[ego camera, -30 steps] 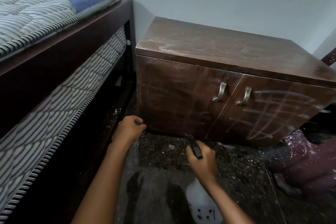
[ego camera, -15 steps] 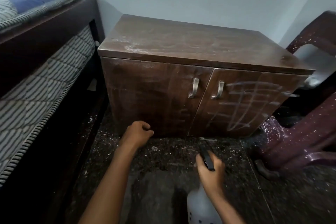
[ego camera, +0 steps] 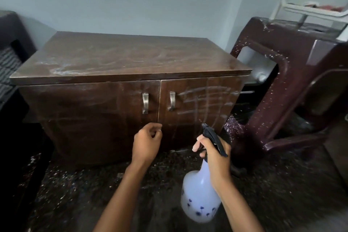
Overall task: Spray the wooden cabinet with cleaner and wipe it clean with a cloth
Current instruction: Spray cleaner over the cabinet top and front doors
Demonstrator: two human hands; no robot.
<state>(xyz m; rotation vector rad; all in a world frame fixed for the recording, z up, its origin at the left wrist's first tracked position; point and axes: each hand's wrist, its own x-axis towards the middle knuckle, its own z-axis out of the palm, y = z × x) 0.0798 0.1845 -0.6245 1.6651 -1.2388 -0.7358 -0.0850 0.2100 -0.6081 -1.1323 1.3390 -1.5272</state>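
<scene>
Wooden cabinet [ego camera: 116, 58] sits against the wall, white streaks on its right door. Before its doors the left hand [ego camera: 146, 143] hangs loosely curled, empty I think. The right hand [ego camera: 214, 153] has its fingers wrapped round the spray bottle [ego camera: 199, 198] neck, nozzle facing that door. Maroon chair [ego camera: 288, 73] just right of the cabinet.
</scene>
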